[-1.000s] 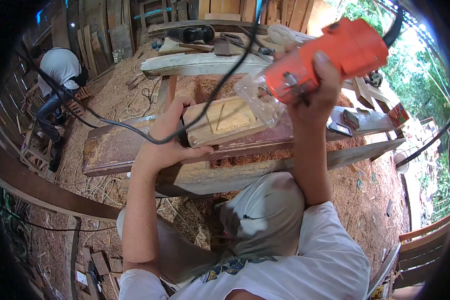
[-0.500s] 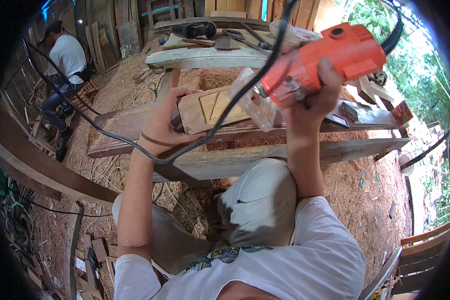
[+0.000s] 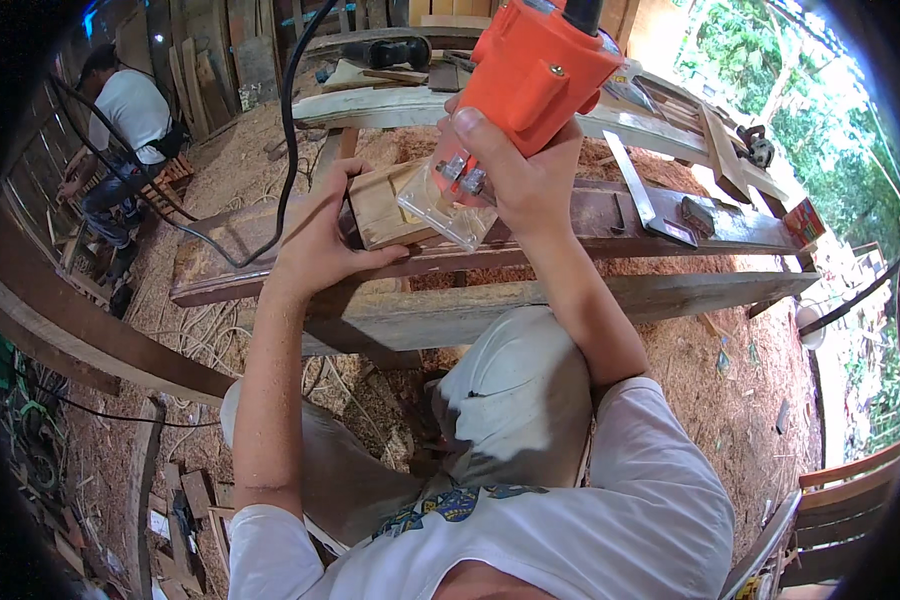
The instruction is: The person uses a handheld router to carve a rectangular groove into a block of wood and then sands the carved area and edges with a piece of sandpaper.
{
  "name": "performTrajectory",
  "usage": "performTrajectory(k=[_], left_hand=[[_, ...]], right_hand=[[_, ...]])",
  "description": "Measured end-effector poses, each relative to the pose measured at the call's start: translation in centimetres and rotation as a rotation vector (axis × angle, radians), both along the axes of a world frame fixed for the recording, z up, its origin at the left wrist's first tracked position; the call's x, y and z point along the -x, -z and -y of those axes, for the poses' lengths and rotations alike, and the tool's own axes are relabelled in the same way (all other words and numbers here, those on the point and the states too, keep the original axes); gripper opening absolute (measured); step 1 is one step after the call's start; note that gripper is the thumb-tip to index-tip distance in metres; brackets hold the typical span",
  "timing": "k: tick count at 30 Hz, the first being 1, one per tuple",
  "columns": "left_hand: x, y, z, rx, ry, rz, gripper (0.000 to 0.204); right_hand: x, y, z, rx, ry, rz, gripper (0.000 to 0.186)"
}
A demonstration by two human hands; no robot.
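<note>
My right hand (image 3: 530, 165) is wrapped round an orange trim router (image 3: 545, 75), its clear plastic base (image 3: 440, 215) tilted down over a small wooden block (image 3: 380, 205). Whether the base touches the block I cannot tell. The block lies on a reddish-brown plank (image 3: 590, 220), and a cut groove on its top is partly hidden by the base. My left hand (image 3: 320, 235) grips the block's left end, thumb along the near edge and fingers on the far side. From the router's top runs a black cable.
On the plank to the right lie a metal square (image 3: 630, 180), a dark small block (image 3: 697, 213) and a red box (image 3: 803, 222). Behind is a white-edged board (image 3: 410, 108) bearing a black power tool (image 3: 385, 55). A person (image 3: 135, 130) sits at far left. The black cable (image 3: 288, 130) loops at left.
The router has swung from lying sideways to more upright, its base now over the block. The cable has shifted left, off my left forearm. My left hand stays on the block.
</note>
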State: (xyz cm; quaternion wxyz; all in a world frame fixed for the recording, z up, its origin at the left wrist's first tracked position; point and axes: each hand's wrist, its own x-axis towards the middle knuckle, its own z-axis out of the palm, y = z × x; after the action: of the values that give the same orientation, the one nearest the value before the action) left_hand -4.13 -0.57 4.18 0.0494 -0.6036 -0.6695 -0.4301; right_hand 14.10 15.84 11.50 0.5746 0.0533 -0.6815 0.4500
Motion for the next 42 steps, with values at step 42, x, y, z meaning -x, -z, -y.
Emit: performTrajectory(k=[42], left_hand=[[1.6,-0.2,-0.2,0.045,0.17,0.164,0.098]], right_hand=[[-2.2,-2.4,1.1,0.157,-0.136,0.024,0.046]])
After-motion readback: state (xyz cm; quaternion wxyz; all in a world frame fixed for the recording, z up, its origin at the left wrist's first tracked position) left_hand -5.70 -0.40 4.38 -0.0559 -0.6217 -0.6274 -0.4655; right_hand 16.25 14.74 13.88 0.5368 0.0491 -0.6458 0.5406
